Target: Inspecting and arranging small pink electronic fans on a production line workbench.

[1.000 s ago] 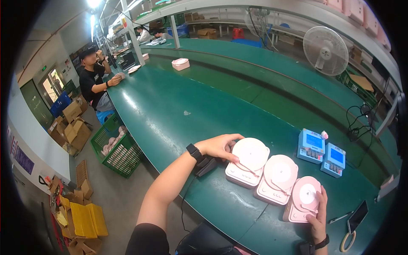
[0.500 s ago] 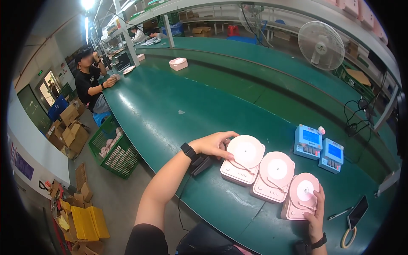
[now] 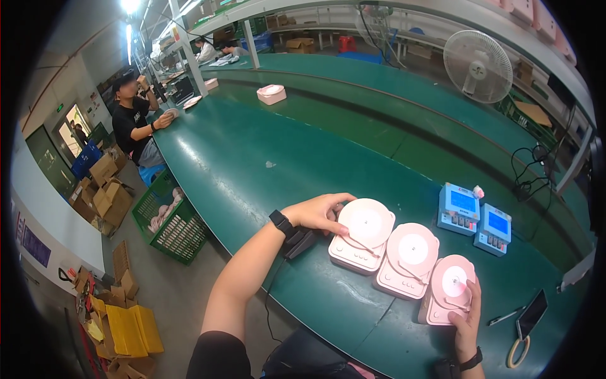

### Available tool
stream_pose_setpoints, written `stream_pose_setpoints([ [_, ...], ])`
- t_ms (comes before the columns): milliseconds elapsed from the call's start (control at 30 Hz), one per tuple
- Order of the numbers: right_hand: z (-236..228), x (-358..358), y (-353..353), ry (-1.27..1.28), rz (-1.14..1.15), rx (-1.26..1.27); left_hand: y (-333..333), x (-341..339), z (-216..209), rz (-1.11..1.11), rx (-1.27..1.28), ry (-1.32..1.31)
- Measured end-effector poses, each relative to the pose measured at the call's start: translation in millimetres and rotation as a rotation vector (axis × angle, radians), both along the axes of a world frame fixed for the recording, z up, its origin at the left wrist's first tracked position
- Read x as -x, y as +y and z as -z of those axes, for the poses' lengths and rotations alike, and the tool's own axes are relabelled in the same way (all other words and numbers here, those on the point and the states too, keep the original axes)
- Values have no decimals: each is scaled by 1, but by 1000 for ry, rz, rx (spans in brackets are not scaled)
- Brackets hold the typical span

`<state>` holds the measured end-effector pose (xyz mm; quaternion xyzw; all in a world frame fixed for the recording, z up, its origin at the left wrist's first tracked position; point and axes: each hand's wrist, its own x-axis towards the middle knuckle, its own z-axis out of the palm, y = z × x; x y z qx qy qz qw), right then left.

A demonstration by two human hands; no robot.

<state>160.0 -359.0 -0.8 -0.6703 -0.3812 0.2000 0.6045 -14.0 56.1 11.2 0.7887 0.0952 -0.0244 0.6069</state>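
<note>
Three pink toy-like record players stand side by side in a slanting row on the green table. My left hand (image 3: 317, 213) grips the upper left edge of the left record player (image 3: 355, 254), thumb on its top and fingers behind it. The middle record player (image 3: 404, 283) sits between the other two, untouched by either hand. My right hand (image 3: 468, 316) holds the right record player (image 3: 435, 309) by its right side, with the thumb at the front corner. Each has a round platter with a pale centre, a tonearm and small knobs. The fingers' undersides are hidden.
Two blue boxes with screens (image 3: 459, 203) stand beyond the row. A phone (image 3: 532, 314) and a pen (image 3: 505, 317) lie at right. Another pink device (image 3: 271, 95) sits on the green belt. A co-worker (image 3: 134, 120) sits far left, near a green crate (image 3: 170, 227). A fan (image 3: 478, 67) stands behind.
The pink device on the far belt and a seam in that belt have shifted slightly to the right. Both my hands keep their grip on the outer record players.
</note>
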Motion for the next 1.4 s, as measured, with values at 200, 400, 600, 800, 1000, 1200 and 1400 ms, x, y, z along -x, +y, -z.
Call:
stream_pose_setpoints([
  [200, -2, -3, 0, 0, -5, 13, 2, -3, 0, 1, -11, -5],
  [400, -16, 13, -3, -559, 82, 125, 1, 0, 3, 0, -25, -46],
  [600, -27, 16, -5, -955, -136, 198, -2, -1, -4, -7, -3, 0],
  [800, -29, 18, -3, -947, -130, 168, -1, -1, -3, -5, -12, -12],
  [1000, -37, 18, 2, -1005, -196, 167, 1, 0, -2, -5, 15, 1],
  [1200, -36, 14, -3, -1005, -243, 160, 0, -1, -2, 1, 18, -4],
  [1400, -47, 20, 1, -993, -164, 221, -2, 0, -2, -2, 16, -11],
])
